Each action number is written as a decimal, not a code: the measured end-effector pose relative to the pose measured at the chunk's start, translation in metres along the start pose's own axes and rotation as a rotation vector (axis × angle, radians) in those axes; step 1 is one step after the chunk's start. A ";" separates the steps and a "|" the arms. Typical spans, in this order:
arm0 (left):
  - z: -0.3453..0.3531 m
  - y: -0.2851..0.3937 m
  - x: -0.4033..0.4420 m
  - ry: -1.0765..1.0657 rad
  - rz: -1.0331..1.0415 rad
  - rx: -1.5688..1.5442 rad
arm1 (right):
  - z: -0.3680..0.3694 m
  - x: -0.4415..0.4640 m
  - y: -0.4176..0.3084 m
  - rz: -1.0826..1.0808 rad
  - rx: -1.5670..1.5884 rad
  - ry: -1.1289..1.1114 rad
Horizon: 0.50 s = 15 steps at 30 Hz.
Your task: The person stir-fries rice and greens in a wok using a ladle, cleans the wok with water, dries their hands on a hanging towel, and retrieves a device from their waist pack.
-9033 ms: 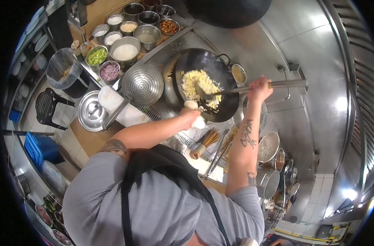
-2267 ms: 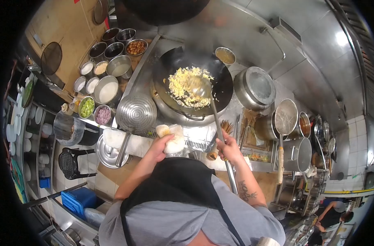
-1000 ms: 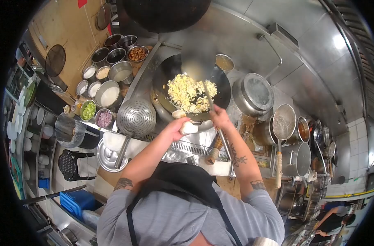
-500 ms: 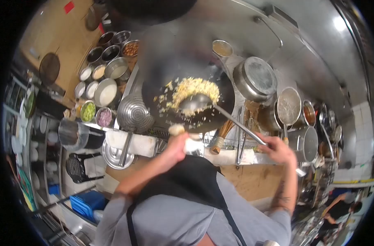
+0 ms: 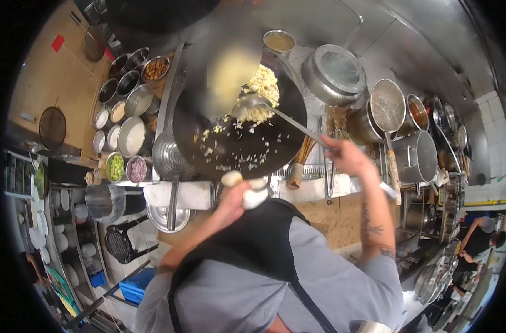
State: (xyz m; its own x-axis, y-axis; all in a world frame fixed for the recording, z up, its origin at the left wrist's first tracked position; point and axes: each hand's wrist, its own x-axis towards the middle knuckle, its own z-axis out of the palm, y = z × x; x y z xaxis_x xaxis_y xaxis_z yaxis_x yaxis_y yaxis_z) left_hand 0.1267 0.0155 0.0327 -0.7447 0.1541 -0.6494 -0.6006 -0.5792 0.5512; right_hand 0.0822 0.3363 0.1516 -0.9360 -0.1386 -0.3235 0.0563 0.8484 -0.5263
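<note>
A large black wok takes up the middle of the head view, tilted, with loose white and yellow bits scattered over its near side. Pale yellow fried rice lies bunched toward its far side. My left hand is closed around a white cloth at the wok's near rim; whatever is under the cloth stays hidden. With my right hand I grip the long handle of a metal ladle, its bowl against the rice. A blurred pale patch covers part of the wok's upper left.
Left of the wok are a perforated strainer, bowls of chopped greens and purple onion, and several metal containers. At right stand a large lidded pot, a mesh skimmer and a bamboo brush. Another person is at far right.
The rice has shifted toward the wok's far side, leaving scattered bits nearer me. The wok's tilt has changed and the ladle has moved forward. The camera view has shifted slightly.
</note>
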 end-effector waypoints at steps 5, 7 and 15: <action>0.049 0.059 0.059 -0.040 -0.104 -0.094 | -0.056 0.011 -0.038 0.067 -0.049 -0.172; 0.029 0.048 0.101 -0.189 -0.172 -0.091 | -0.013 0.044 -0.029 0.075 -0.012 -0.034; -0.018 -0.008 0.003 -0.173 0.046 0.004 | 0.042 -0.008 0.016 -0.184 0.298 0.158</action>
State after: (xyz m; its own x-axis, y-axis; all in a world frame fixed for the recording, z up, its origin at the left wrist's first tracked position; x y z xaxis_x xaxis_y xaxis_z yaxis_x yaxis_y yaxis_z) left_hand 0.1341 0.0065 0.0167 -0.8101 0.2631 -0.5239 -0.5657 -0.5854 0.5808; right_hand 0.1049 0.3291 0.1124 -0.9806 -0.1743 -0.0897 -0.0405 0.6278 -0.7773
